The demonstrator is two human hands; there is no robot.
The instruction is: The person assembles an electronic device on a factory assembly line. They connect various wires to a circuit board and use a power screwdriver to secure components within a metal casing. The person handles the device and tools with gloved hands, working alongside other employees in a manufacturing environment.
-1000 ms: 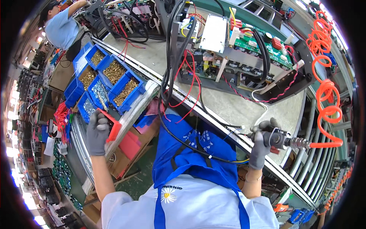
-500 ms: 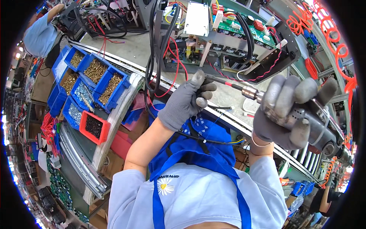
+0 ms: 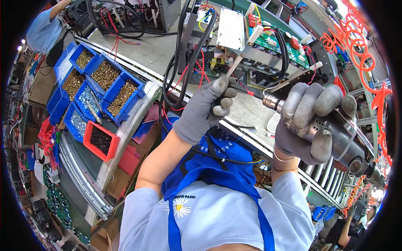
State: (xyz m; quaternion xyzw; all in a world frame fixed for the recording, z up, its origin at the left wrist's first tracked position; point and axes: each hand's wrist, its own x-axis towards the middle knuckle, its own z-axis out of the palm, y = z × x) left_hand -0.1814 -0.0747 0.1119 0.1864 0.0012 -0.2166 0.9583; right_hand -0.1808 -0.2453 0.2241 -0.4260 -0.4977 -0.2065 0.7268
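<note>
My right hand (image 3: 312,121), in a grey glove, is wrapped round a dark power screwdriver (image 3: 337,136) with a silver chuck (image 3: 271,101). From the chuck, a long thin bit with a red band (image 3: 251,93) points left to my left hand. My left hand (image 3: 205,104), also gloved, is closed, thumb and fingers pressed together at the tip of the bit; whatever they pinch is hidden. Just beyond both hands stands an open metal equipment chassis (image 3: 324,75) with a green circuit board (image 3: 272,37), a white plate (image 3: 230,29), red wires and thick black cables (image 3: 179,79).
To the left, blue bins (image 3: 123,100) hold brass and silver fasteners; a red bin (image 3: 100,141) holds small black screws. Curved metal strips (image 3: 81,175) lie below them. Coiled orange air hoses (image 3: 364,54) hang at the right. Another person (image 3: 44,31) is at the far left.
The view has shifted, so the chassis sits farther right and the bins farther left. Both hands keep their hold, with the screwdriver bit still meeting my left fingers.
</note>
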